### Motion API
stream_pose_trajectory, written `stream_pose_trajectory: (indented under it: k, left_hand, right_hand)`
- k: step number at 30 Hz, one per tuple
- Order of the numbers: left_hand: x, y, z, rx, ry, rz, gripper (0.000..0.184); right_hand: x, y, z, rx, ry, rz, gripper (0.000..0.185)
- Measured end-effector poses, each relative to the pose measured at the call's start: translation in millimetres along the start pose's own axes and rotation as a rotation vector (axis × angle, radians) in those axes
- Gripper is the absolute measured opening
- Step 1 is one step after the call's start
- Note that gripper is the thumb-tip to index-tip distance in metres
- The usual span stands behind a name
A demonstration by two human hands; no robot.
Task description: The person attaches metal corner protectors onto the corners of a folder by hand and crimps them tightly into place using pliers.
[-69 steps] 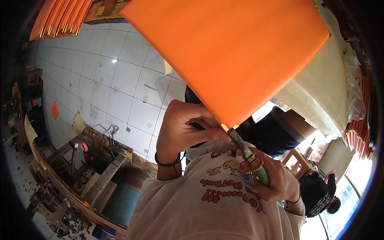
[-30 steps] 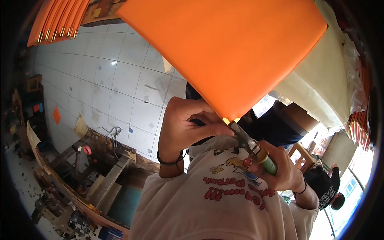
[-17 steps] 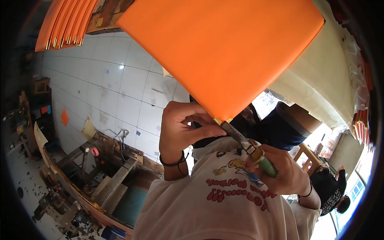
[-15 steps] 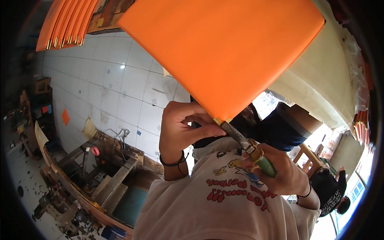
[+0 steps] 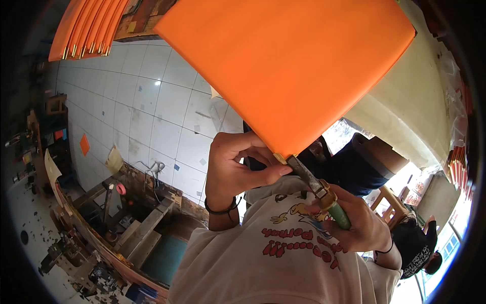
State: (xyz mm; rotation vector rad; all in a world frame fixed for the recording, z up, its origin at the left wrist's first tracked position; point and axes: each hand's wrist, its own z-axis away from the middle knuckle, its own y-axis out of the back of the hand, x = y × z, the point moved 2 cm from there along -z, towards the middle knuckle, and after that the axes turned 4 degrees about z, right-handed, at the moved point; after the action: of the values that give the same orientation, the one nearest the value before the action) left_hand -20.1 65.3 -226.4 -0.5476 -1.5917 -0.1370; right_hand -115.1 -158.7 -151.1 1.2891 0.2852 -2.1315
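Observation:
A large flat orange cover (image 5: 293, 71) fills the upper middle of the view, one corner pointing down toward me. A brass-coloured metal corner piece (image 5: 279, 159) sits at that lowest corner. My left hand (image 5: 235, 164) is closed there, thumb and fingers pinching the tip of the cover. In my right hand (image 5: 362, 218) is a pair of pliers with a green handle (image 5: 338, 215), the fingers wrapped round it. The worn metal jaws (image 5: 304, 175) reach up to the brass corner; whether they grip it I cannot tell.
A stack of orange covers with brass corners (image 5: 88, 30) is at the upper left. Below are a tiled floor (image 5: 147, 111) and a wooden bench frame (image 5: 147, 233). A cream sheet (image 5: 400, 106) lies at the right. A person in black (image 5: 417, 248) is at the lower right.
The cover, both hands and the pliers have shifted slightly right and down in view. Both hands keep their hold, and the jaws stay at the corner.

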Motion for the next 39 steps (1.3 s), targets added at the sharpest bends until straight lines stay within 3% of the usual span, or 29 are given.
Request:
stream_pose_trajectory:
  k: [6,9,15,27,33,36,39]
  left_hand:
    - [2,-2,0,0.010,0.022,-0.028,0.031]
    - [0,-2,1,0.028,0.027,-0.006,0.031]
    - [2,-4,1,0.032,0.040,-0.013,0.031]
    - [4,-3,-2,-0.007,0.036,0.016,0.030]
    - [5,-4,-3,-0.007,0.038,0.010,0.030]
    - [4,-3,-2,-0.005,0.045,0.023,0.031]
    - [5,-3,-3,-0.008,0.041,0.006,0.031]
  right_hand:
    - [-1,3,3,-0.004,-0.112,0.055,0.038]
    - [9,-12,8,0.348,-0.094,-0.170,0.035]
    - [0,-4,0,0.084,-0.100,0.088,0.046]
    - [5,-4,3,0.041,-0.063,0.095,0.050]
    - [4,-3,3,0.031,-0.016,0.125,0.066]
    - [3,1,4,-0.044,-0.106,0.056,0.076]
    - [6,0,7,-0.006,-0.057,0.101,0.077]
